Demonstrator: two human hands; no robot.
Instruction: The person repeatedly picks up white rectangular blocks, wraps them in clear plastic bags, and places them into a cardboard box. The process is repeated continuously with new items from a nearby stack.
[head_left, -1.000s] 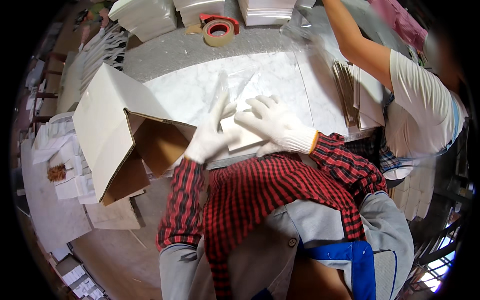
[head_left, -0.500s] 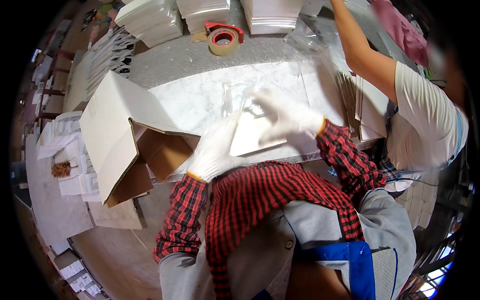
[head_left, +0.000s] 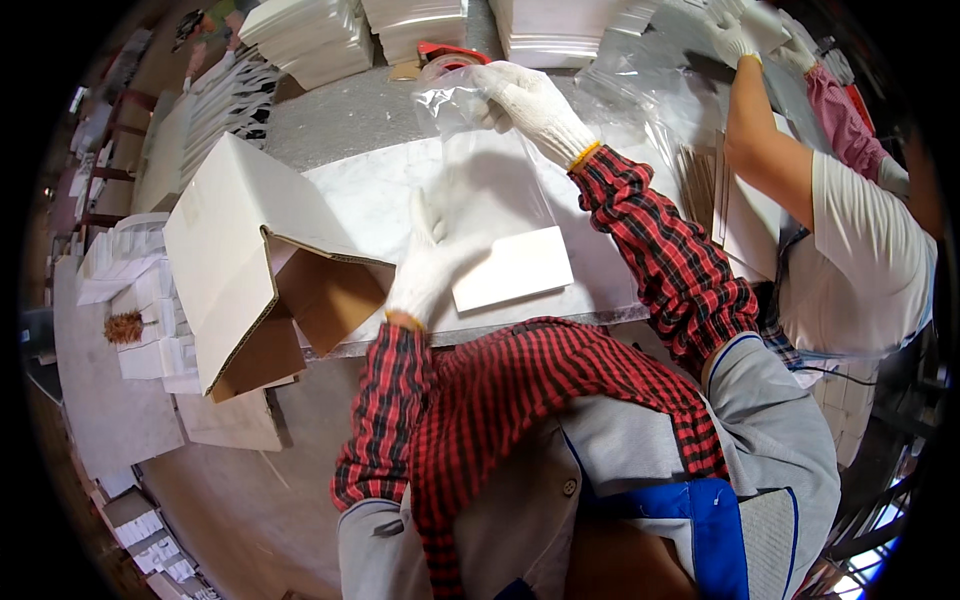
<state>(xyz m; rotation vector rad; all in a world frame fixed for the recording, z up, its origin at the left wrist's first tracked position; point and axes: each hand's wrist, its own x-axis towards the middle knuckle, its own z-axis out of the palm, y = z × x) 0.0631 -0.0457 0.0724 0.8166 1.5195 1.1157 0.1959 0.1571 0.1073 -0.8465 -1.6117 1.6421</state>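
My right hand (head_left: 530, 105), in a white knit glove, is raised over the far part of the marble-patterned work surface (head_left: 365, 185). Its fingers are closed on the upper edge of a clear plastic bag (head_left: 448, 102). The bag hangs down toward a flat white rectangular piece (head_left: 515, 270) near the front edge; whether the piece is partly inside it I cannot tell. At the left end of that piece is my left hand (head_left: 428, 262), gloved too, its thumb spread from the fingers and lying along the piece's upper left side.
An open cardboard box (head_left: 245, 240) stands to the left. Stacks of white pieces (head_left: 545, 35) and a red tape dispenser (head_left: 455, 55) are at the back. More clear film (head_left: 625, 95) and upright flat boards (head_left: 745, 195) lie rightward, beside a co-worker (head_left: 850, 250) in white.
My right hand has moved up and away from the white piece, drawing the clear bag upward. The left hand has opened, its thumb now apart. The co-worker's arm has shifted right.
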